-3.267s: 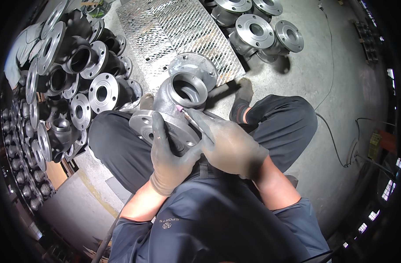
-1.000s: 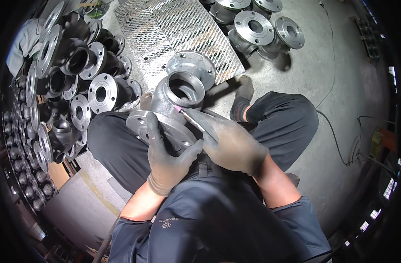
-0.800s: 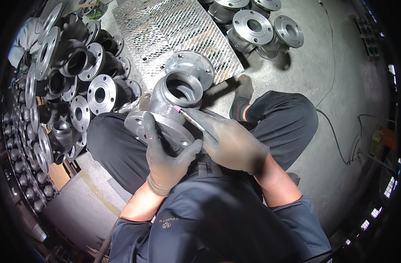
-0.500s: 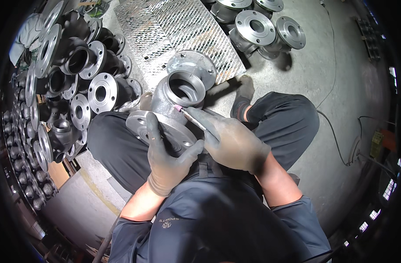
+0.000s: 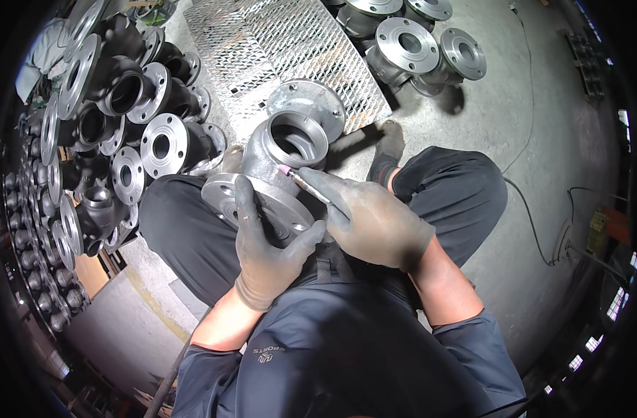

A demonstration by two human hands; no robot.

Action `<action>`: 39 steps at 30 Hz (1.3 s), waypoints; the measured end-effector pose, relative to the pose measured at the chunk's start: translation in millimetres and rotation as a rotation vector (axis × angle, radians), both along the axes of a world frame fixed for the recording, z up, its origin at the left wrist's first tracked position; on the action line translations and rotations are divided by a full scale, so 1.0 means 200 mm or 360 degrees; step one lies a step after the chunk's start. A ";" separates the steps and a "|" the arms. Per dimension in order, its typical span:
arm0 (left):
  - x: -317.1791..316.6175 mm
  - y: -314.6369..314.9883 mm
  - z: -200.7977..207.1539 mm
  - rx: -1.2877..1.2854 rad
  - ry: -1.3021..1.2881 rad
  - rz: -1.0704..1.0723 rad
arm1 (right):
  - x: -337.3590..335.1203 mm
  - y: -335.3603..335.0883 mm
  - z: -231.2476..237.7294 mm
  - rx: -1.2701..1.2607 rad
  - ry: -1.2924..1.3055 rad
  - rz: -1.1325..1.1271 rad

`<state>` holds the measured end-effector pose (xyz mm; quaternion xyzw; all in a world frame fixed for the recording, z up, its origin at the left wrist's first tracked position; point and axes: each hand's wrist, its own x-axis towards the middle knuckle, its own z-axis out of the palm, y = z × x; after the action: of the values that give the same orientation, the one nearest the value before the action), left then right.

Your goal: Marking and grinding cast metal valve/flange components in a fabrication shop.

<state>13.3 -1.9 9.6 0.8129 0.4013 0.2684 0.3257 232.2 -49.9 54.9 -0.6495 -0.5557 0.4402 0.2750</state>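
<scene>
Castings [image 5: 102, 132], dark flanged bodies with bolt holes, stand stacked along the left side. Just right of them the gloved left hand [image 5: 266, 247] lies flat, fingers closed over the near flange of the grey valve body [image 5: 284, 164], which rests across the person's lap, its round bore facing up. The gloved right hand [image 5: 374, 223] is wrapped around a slim grinding tool [image 5: 306, 184]; its pink tip sits at the near rim of the bore. Against the frames of the last seconds the tip has shifted only slightly along that rim and both holds are unchanged, so dressing of the bore edge appears ongoing. Further flanged castings [image 5: 416, 45] stand far right on the concrete floor [image 5: 534, 125].
</scene>
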 end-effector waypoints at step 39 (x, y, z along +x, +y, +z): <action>-0.01 -0.01 0.00 -0.0161 -0.0016 -0.0002 | 0.04 -0.04 -0.02 0.0085 -0.0047 0.0056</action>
<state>11.8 -3.8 8.9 0.7943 0.4123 0.2517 0.3685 240.3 -58.4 50.0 -0.6385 -0.5827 0.4202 0.2762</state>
